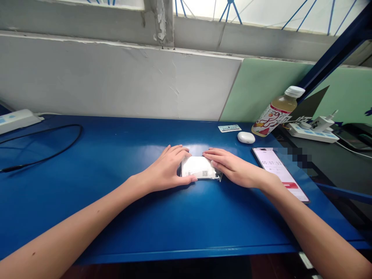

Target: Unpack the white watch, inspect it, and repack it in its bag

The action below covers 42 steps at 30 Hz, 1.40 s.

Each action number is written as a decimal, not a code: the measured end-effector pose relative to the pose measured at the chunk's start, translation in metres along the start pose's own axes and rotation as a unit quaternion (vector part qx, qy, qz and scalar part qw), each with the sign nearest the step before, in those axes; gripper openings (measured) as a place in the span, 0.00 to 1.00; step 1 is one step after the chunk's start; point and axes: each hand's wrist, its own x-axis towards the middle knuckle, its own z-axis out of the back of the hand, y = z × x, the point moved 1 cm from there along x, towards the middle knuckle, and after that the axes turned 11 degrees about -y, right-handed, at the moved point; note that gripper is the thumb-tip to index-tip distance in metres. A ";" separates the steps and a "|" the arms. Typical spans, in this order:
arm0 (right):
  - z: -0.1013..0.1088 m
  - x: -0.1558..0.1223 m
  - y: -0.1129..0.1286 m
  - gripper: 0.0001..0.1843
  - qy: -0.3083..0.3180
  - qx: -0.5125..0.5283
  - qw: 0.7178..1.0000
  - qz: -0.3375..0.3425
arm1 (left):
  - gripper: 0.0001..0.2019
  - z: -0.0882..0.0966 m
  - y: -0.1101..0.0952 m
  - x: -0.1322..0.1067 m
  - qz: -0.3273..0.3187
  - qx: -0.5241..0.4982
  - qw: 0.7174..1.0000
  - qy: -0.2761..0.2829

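A small clear plastic packet with a white label (199,167) lies flat on the blue table (116,201). My left hand (168,168) grips its left end, thumb along the near edge and fingers curled over the far edge. My right hand (232,167) lies over its right end with fingers stretched flat across the packet's corner, pressing it down.
A phone (279,170) showing a timer lies right of my right hand. Behind it are a white earbud case (246,137), a small card (229,128), a drink bottle (276,112) and a power strip (314,131). A black cable (58,147) and another power strip (17,120) lie far left.
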 end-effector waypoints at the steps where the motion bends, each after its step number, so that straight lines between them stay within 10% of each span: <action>1: 0.000 0.000 -0.001 0.25 0.004 0.007 1.000 -0.004 | 0.30 0.000 -0.001 0.000 0.001 0.002 1.000 0.002; 12: 0.000 -0.001 -0.020 0.25 0.005 0.053 0.999 -0.005 | 0.28 0.005 0.002 -0.001 -0.014 0.011 1.000 0.013; 19: 0.007 -0.001 -0.017 0.13 -0.113 -0.026 0.992 0.045 | 0.28 0.007 0.004 -0.002 0.004 0.019 1.000 0.001; 29: 0.009 -0.002 -0.011 0.20 -0.018 -0.045 0.999 0.003 | 0.30 0.003 0.005 -0.008 -0.021 0.064 0.997 0.021; 42: 0.001 0.000 -0.011 0.20 -0.058 -0.059 0.996 0.027 | 0.29 0.000 0.001 -0.005 -0.020 0.043 0.998 0.036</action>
